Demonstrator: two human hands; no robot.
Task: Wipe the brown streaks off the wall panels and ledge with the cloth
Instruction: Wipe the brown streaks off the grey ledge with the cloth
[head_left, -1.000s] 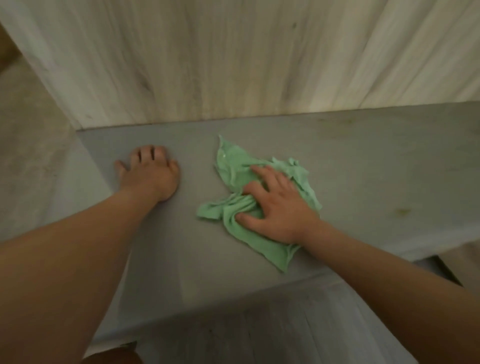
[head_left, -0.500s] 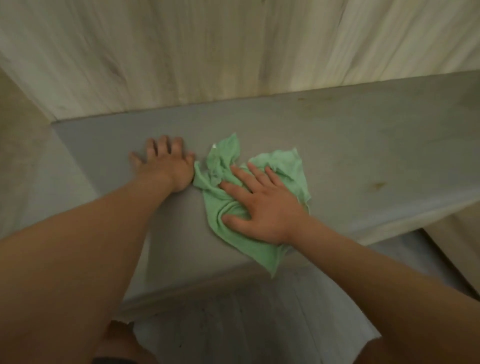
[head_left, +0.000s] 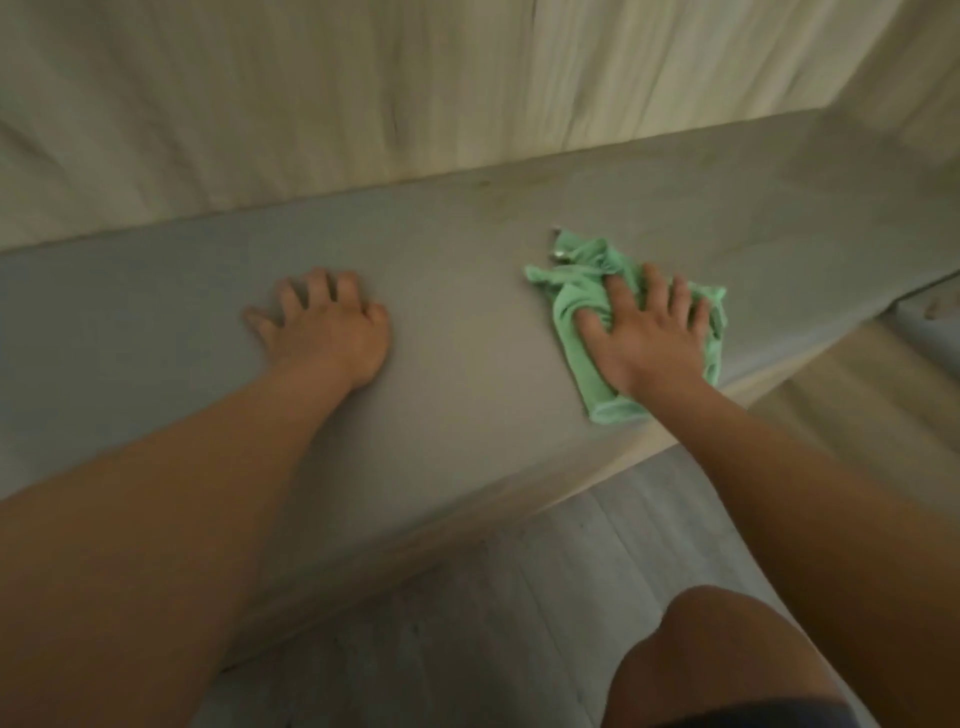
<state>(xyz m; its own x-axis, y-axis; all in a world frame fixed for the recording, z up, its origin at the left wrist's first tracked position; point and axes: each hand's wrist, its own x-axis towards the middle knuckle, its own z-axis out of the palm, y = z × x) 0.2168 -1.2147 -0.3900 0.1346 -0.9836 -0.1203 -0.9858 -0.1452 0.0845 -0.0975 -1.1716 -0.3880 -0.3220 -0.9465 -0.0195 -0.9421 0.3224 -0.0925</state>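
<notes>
Cloth lies crumpled, long axis across ledge.

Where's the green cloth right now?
Head view, right of centre: the crumpled green cloth lies on the grey ledge under the right hand, well apart from the left hand.

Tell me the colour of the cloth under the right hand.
Light green; the cloth shows best in the head view, pressed under the right hand.

No legible text, numbers, brands or signs in view. One candidate only: small pale tag at the far-left corner of the green cloth, blurred, any print on it unreadable.
</notes>
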